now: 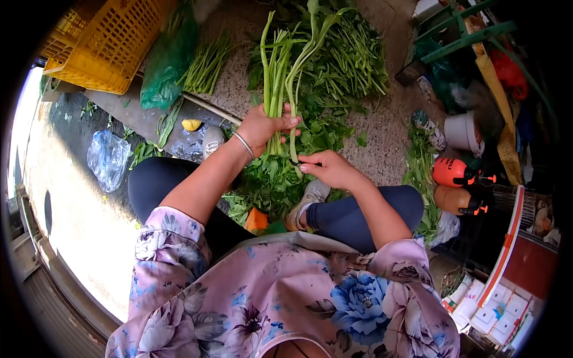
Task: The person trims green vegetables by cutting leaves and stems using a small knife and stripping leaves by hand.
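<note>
My left hand [261, 127], with a silver bangle at the wrist, is closed around a bunch of long pale-green vegetable stalks [277, 74]. One wider, bent stalk [296, 77] stands beside the bunch, its lower end reaching down to my right hand. My right hand [328, 169] is closed on a small dark tool, probably a knife, mostly hidden by the fingers. Its dark tip [294, 163] touches or nearly touches that stalk's lower end. Loose green leaves [262, 185] lie heaped on the ground below both hands, between my feet.
A large pile of leafy greens [352, 59] lies ahead. At left are a yellow crate [116, 48], a green plastic bag [170, 65] and a clear bag [109, 158]. At right stand red [450, 172] and orange [452, 200] spray bottles and a pale bucket [462, 132].
</note>
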